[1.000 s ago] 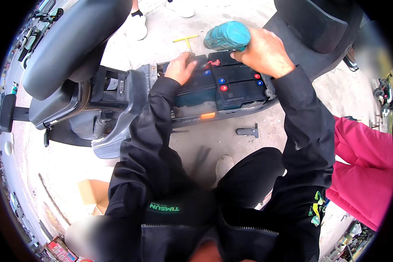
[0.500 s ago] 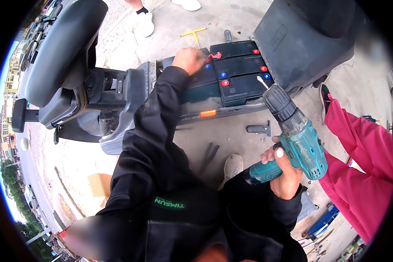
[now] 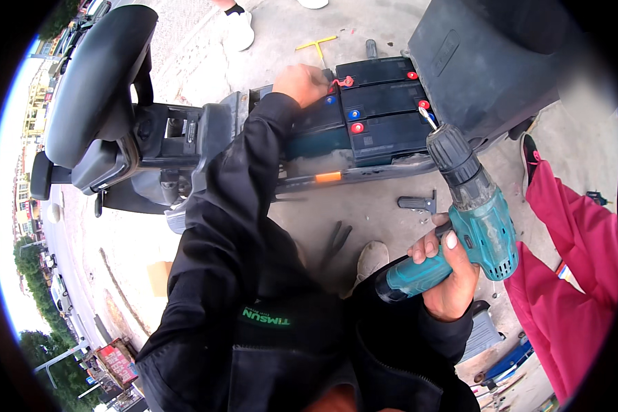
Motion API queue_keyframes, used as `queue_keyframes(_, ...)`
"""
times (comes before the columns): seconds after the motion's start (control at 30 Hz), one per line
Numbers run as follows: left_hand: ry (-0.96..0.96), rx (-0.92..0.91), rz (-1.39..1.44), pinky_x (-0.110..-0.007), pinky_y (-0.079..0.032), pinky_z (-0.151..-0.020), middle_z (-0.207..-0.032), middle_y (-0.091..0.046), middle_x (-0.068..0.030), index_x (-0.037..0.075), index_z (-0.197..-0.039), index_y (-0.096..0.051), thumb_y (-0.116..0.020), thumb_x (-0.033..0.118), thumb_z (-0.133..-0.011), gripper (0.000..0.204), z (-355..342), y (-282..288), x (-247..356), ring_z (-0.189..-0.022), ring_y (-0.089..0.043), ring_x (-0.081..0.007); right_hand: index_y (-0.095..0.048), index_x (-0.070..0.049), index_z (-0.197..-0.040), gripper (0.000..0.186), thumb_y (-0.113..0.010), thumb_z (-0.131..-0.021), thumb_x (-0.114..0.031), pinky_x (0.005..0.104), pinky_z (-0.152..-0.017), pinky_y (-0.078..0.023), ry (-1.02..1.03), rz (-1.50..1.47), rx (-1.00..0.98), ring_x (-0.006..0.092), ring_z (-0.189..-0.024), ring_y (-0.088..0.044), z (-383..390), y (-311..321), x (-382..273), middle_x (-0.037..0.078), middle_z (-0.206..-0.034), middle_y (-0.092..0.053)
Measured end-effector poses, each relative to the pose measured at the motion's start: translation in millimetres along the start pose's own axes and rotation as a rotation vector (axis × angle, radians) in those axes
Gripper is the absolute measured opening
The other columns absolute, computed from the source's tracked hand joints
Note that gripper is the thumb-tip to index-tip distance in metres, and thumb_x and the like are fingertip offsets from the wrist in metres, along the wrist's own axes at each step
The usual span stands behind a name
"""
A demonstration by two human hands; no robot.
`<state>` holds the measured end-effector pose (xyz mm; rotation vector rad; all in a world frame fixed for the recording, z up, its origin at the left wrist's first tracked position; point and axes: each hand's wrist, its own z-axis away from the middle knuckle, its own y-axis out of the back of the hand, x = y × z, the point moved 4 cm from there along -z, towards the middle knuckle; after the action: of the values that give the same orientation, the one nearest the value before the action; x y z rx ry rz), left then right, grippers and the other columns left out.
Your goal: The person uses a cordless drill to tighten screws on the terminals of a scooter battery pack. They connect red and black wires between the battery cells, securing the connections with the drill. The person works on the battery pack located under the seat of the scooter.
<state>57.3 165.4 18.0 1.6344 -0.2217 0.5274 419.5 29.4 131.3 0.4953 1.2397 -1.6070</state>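
Note:
My right hand (image 3: 453, 281) is wrapped round the grip of a teal and black cordless drill (image 3: 484, 230), its silver bit (image 3: 428, 118) pointing up and away over the batteries. The bit tip appears close to a red terminal (image 3: 424, 105), though contact cannot be told. Over the left part of the battery bay, my left hand (image 3: 301, 85) is closed with curled fingers; what they pinch is hidden. Beside those fingertips lies a red connector (image 3: 348, 82) on a terminal. Several black batteries (image 3: 384, 137) with red and blue terminals sit side by side in the scooter's floor.
A black scooter seat (image 3: 103, 82) rises at left, a dark front panel (image 3: 477, 69) at right. A yellow T-handle wrench (image 3: 318, 45) lies beyond the bay. Nearer, a black footpeg-like part (image 3: 417, 203) lies on the ground. Someone in pink trousers (image 3: 570, 240) stands at right.
The view has shifted a little. The drill's bit has moved up from beside a blue terminal to near a red one. My left hand stays by the red connector.

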Motion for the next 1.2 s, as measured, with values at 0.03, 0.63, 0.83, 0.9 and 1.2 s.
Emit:
queue_keyframes(0.03,-0.014,-0.038,-0.009,-0.034,-0.056,-0.073,-0.079,-0.074,-0.0085,0.009,-0.082,-0.076,-0.072,0.018,-0.072,0.013,-3.6,0.8,0.1,-0.074,-0.071,-0.0231,-0.054,0.004,-0.114,0.038,-0.064,-0.091,-0.024,0.0366,-0.070,-0.048,-0.001,0.002,-0.006,0.0199,-0.067,-0.055,-0.1,0.4,0.7,0.007,-0.074,-0.052)
queue_keyframes(0.63,0.344,-0.658,0.250,-0.025,-0.056,-0.071,-0.087,-0.072,-0.0049,0.005,-0.108,-0.072,-0.074,0.018,-0.083,0.028,-40.8,8.7,-10.4,-0.078,-0.069,-0.0129,-0.053,0.003,-0.114,0.039,-0.064,-0.091,-0.026,0.0376,-0.070,-0.050,-0.033,0.031,-0.052,0.0197,-0.066,-0.056,-7.1,1.7,3.8,0.007,-0.073,-0.053)
queue_keyframes(0.83,0.426,-1.065,0.360,-0.024,-0.056,-0.068,-0.087,-0.072,-0.0022,0.009,-0.096,-0.074,-0.085,0.031,-0.075,0.033,-61.6,-3.5,-26.1,-0.074,-0.069,-0.0110,-0.053,0.003,-0.114,0.039,-0.064,-0.090,-0.026,0.0370,-0.071,-0.050,-0.014,0.035,-0.023,0.0190,-0.065,-0.056,-6.7,7.1,1.0,0.007,-0.072,-0.053)
queue_keyframes(0.9,0.416,-0.973,0.361,-0.023,-0.056,-0.065,-0.088,-0.072,-0.0029,0.008,-0.097,-0.074,-0.086,0.031,-0.074,0.035,-65.3,-5.5,-31.5,-0.072,-0.068,-0.0106,-0.053,0.003,-0.115,0.039,-0.064,-0.090,-0.026,0.0368,-0.070,-0.050,0.017,0.077,-0.034,0.0188,-0.065,-0.056,-9.0,10.8,2.0,0.007,-0.072,-0.053)
queue_keyframes(1.2,0.399,-0.705,0.472,-0.020,-0.050,-0.052,-0.076,-0.065,0.0006,0.008,-0.097,-0.073,-0.084,0.031,-0.076,0.033,-40.3,-0.2,-32.1,-0.060,-0.063,-0.0087,-0.052,0.001,-0.116,0.040,-0.064,-0.092,-0.029,0.0378,-0.071,-0.049,-0.005,0.004,-0.068,0.0182,-0.066,-0.055,-8.9,4.5,1.8,0.005,-0.074,-0.053)
